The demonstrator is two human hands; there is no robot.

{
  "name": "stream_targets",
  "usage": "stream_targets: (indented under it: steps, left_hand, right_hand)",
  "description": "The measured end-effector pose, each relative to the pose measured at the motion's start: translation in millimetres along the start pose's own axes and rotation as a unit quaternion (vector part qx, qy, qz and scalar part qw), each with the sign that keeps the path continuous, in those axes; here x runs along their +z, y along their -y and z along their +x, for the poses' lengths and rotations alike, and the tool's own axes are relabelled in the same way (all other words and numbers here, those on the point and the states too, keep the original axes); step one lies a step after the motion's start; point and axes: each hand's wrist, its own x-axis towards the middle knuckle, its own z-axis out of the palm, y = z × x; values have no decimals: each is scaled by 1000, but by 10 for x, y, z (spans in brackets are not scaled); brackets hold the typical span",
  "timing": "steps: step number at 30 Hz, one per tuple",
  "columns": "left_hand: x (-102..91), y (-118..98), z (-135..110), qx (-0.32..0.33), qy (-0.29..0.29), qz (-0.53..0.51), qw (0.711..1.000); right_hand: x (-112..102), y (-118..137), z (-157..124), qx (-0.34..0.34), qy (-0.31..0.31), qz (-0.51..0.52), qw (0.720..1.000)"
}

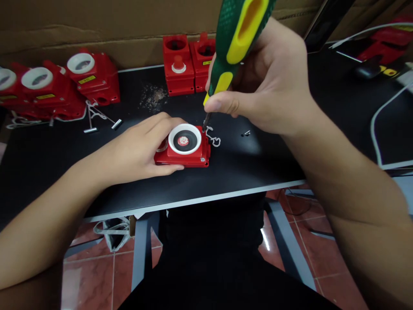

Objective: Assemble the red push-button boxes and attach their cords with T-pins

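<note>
A red box-shaped device with a white ring around a black round centre lies on the black table in front of me. My left hand wraps around its left side, thumb along the near edge. Above it, my right hand grips a green and yellow screwdriver, held nearly upright. The screwdriver's tip meets the screw at the device's far right corner. Another screw shows at the near right corner. A thin white cord lies against the device's right side.
Several red devices with white rings stand at the back left, with small metal bars on cords. Two red housings stand at the back. Debris and small metal pieces lie on the black table. A cardboard wall rises behind.
</note>
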Motion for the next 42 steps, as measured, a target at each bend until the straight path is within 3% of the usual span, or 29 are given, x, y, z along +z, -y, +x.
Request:
stream_targets:
  steps: [6, 14, 28, 34, 38, 42]
  left_hand:
    - [-4, 9, -20, -3, -4, 6, 1000]
    - [-3, 36, -18, 11, 1, 19, 1000]
    - [0, 18, -12, 4, -1, 19, 1000]
    - [5, 23, -12, 8, 0, 20, 1000]
    - [3, 25, -15, 9, 0, 19, 1000]
    - [-5, 12, -15, 11, -4, 14, 1000]
  right_hand:
    - [-67, 83, -42, 26, 4, -10, 1000]
    - [-207, 228, -60, 35, 110, -12, 993]
    - [-93, -50, -10, 2, -18, -26, 1000]
    - [-105, -87, -4, -6, 25, -30, 999]
    - [-193, 49, -44, 15, 36, -34, 999]
    - [-234, 163, -43, 28, 94, 4, 995]
